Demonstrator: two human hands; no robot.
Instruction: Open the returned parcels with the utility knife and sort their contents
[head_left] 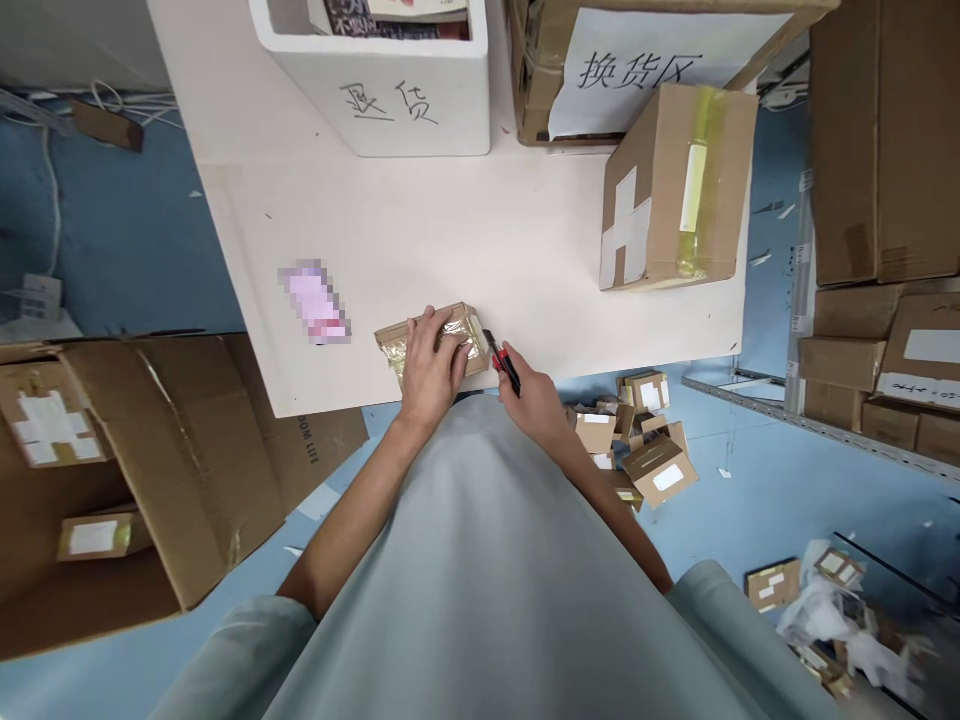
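A small brown cardboard package [471,322] wrapped with clear tape lies at the table's near edge. My left hand [433,365] rests on top of it, fingers stretched over the tape and pressing it down. In my right hand [534,395] is a red and black utility knife [504,362], gripped by its handle. The knife's tip is at the package's right end; whether it touches the cardboard I cannot tell.
On the white table [420,230] stand a white foam box [420,100] holding books, a labelled carton [540,80], a taped box [705,190] and a blurred pink item [315,300]. A large open carton [172,470] is at left; small boxes [660,465] lie on the floor.
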